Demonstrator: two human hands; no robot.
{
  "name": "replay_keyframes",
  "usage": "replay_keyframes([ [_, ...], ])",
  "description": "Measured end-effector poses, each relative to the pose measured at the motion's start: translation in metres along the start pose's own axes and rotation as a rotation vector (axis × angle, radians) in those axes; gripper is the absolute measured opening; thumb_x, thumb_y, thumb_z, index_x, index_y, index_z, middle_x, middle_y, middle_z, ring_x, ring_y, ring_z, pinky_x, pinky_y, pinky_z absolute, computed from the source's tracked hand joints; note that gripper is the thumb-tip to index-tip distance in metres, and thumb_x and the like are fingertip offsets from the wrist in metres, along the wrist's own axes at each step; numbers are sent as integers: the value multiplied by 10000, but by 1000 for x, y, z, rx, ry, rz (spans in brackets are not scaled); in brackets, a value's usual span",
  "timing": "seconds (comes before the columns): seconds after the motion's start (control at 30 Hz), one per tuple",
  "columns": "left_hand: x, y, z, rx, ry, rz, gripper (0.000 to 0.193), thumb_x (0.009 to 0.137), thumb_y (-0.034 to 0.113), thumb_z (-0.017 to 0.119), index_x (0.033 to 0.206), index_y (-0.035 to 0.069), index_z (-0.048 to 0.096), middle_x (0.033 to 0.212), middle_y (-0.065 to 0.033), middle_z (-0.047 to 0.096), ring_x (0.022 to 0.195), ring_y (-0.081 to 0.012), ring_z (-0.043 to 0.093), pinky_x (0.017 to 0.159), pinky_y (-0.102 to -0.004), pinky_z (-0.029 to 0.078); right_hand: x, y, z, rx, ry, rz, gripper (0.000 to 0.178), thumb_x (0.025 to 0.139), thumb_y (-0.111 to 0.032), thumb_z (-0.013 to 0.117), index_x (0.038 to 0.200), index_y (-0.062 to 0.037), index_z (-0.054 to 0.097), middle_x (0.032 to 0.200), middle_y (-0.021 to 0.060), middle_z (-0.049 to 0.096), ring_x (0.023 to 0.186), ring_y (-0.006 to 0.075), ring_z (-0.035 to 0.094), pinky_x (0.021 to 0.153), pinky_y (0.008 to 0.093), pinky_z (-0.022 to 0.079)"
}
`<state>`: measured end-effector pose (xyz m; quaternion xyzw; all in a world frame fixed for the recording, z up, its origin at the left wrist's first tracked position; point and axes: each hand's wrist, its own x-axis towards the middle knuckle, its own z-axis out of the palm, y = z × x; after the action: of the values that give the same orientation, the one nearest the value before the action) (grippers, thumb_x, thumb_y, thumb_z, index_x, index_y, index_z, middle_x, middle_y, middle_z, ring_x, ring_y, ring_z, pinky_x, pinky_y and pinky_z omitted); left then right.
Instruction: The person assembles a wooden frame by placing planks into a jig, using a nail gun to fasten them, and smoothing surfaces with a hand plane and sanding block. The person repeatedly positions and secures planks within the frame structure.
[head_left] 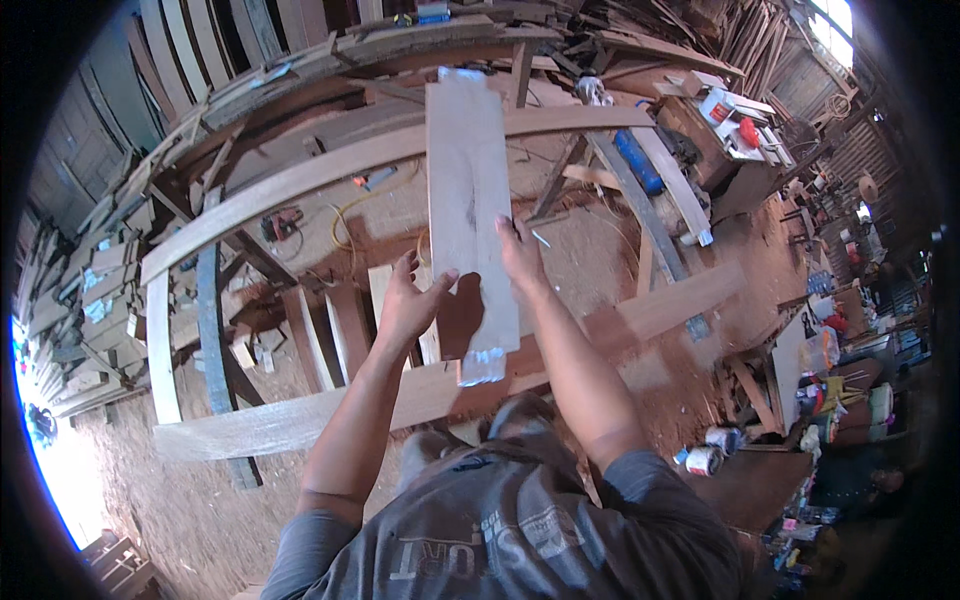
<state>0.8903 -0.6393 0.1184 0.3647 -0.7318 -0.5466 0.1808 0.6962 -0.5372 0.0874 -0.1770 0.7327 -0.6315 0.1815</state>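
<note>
A wide wooden board (467,180) with narrower stepped ends stands out in front of me, its length running away from me. My right hand (521,257) grips its right edge, thumb on the face and the other fingers partly hidden. My left hand (408,305) is at the opposite edge with fingers spread, the thumb tip over the board's face. Below the board lies a large frame: a long far rail (290,187), a long near rail (300,424) and a pale end piece (161,345) on the left.
Grey trestle beams (212,330) support the frame. Several loose planks (347,325) lean inside it. A blue cylinder (638,162) lies at the right, near a cluttered bench (735,135). Wood offcuts (95,285) pile up at the left. A red power tool (282,224) and yellow cord (343,228) lie on the ground.
</note>
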Motion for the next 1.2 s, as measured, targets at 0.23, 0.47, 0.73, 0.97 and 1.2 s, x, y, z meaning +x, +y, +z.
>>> replay_keyframes([
  [0.23,110,45,31,507,-251,-119,830,853,663,675,1288,-44,679,1258,-321,687,1234,-455,647,1063,-487,503,-20,20,35,220,242,304,627,1123,-386,421,1544,74,357,1566,299,434,1474,382,424,1215,440,336],
  [0.47,158,63,165,653,-30,-137,757,876,750,589,1187,86,776,1214,-271,723,1193,-423,682,1019,-480,532,17,100,-74,410,-24,298,536,1125,-362,486,1550,-60,362,1422,148,581,1218,198,611,975,346,513],
  [0.73,257,50,198,779,-12,-181,747,904,737,577,1151,60,772,1155,-247,744,1149,-404,704,985,-497,548,-15,144,-318,316,13,174,443,1117,-244,520,1489,-19,436,1311,147,566,1158,203,621,970,387,580],
  [0.97,412,28,239,489,269,-96,614,966,536,615,1346,56,653,1195,-249,728,1169,-440,679,1003,-497,544,-26,143,-436,-29,328,131,449,1086,-260,567,1465,-41,467,1227,101,582,1081,197,589,944,354,515],
  [1.2,528,-22,192,595,453,-178,553,966,476,614,1349,79,643,1295,-241,693,1233,-419,653,1049,-496,518,-26,160,-442,-64,488,193,418,1075,-304,577,1369,-13,515,1222,139,565,1121,235,552,967,389,496],
])
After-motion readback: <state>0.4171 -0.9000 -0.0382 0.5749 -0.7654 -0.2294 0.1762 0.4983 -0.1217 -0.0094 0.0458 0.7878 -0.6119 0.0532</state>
